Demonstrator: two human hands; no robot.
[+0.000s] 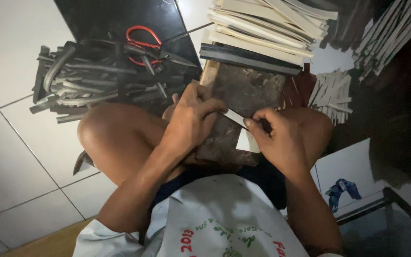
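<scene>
I sit cross-legged on the floor with a dark, worn wooden block (243, 95) between my knees. My left hand (193, 116) is closed around one end of a thin pale strip (235, 117) that lies across the block. The other end is pinched between thumb and fingers of my right hand (274, 131). A small pale piece (247, 141) rests on the block just below the strip, by my right hand.
A heap of dark grey strips (91, 78) lies on the floor at the left, with red-handled scissors (143, 45) on it. Stacks of pale strips (267, 26) sit beyond the block, more bundles (331, 93) at the right. White floor tiles (15, 143) extend left.
</scene>
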